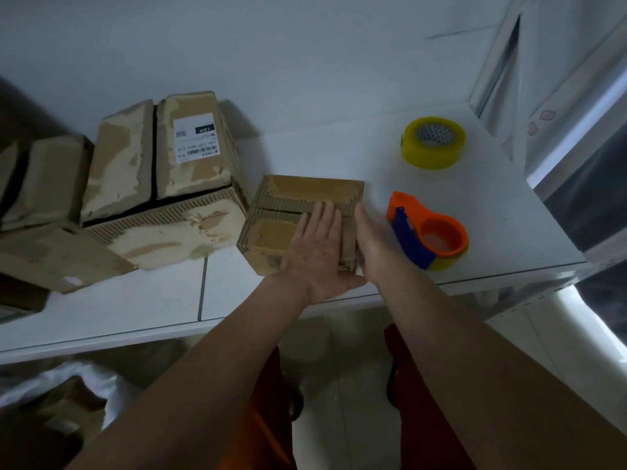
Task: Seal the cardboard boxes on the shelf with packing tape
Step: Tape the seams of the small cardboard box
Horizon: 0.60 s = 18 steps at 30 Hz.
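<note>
A small cardboard box (278, 212) sits near the front edge of the white shelf (339, 154), its two top flaps closed with a seam across the middle. My left hand (317, 247) lies flat on its top with straight fingers. My right hand (371, 239) rests against the box's right side, fingers straight. An orange and blue tape dispenser (429, 232) with yellow tape lies just right of my right hand. A loose roll of yellow packing tape (433, 143) stands behind it.
A larger worn box (163, 184) with a white label and open flaps stands left of the small one. More cardboard boxes (44, 184) crowd the far left. A white wall is behind, a shelf post (492, 72) at the right.
</note>
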Motion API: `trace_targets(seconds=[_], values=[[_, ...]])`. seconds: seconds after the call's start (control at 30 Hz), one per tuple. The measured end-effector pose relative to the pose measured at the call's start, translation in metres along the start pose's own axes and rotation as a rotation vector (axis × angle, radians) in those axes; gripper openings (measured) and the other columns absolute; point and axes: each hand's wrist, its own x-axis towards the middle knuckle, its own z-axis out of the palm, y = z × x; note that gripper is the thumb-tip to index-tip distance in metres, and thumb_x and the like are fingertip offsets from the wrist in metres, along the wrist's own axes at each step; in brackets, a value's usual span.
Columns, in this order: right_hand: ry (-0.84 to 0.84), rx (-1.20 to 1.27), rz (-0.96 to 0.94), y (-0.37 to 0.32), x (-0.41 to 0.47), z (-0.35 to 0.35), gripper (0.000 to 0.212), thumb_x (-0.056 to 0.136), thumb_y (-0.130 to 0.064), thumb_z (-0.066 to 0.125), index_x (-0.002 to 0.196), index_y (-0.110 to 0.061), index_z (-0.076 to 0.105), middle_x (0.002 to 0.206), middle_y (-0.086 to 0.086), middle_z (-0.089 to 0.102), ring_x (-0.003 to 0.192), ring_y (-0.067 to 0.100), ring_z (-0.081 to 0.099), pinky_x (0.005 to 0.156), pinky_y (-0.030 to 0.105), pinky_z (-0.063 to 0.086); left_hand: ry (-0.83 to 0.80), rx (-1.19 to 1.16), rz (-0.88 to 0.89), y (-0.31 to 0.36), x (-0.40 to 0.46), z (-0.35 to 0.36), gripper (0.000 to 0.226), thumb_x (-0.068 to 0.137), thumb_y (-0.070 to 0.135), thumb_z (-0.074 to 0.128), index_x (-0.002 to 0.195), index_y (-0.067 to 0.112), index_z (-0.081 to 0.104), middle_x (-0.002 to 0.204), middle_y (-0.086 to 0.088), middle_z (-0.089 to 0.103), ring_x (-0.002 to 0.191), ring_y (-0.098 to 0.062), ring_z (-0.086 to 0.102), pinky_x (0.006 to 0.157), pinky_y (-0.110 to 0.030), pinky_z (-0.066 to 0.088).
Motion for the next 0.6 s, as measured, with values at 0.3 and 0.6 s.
trace_targets(seconds=[0.3, 0.6], values=[[0.048, -0.414, -0.243, 0.003, 0.016, 0.013, 0.036, 0.098, -0.013, 0.036, 0.131, -0.019, 0.049, 0.120, 0.005, 0.059, 0.105, 0.023, 0.058, 0.091, 0.040, 0.050, -0.035, 0.019, -0.162, -0.010, -0.008, 0.007, 0.106, 0.080, 0.082, 0.032, 0.151, 0.019, -0.016, 0.157, -0.017, -0.018, 0.144, -0.038, -0.017, 0.119, -0.048, -0.005], [0.153, -1.271, -0.893, 0.004, -0.004, 0.007, 0.042, 0.094, -0.004, 0.036, 0.136, -0.008, 0.041, 0.140, 0.012, 0.043, 0.131, 0.030, 0.040, 0.097, 0.032, 0.036, 0.006, 0.003, -0.139, -0.018, -0.026, 0.007, 0.108, 0.081, 0.080, 0.028, 0.150, 0.008, -0.013, 0.158, -0.011, -0.018, 0.146, -0.027, -0.018, 0.120, -0.044, -0.004]])
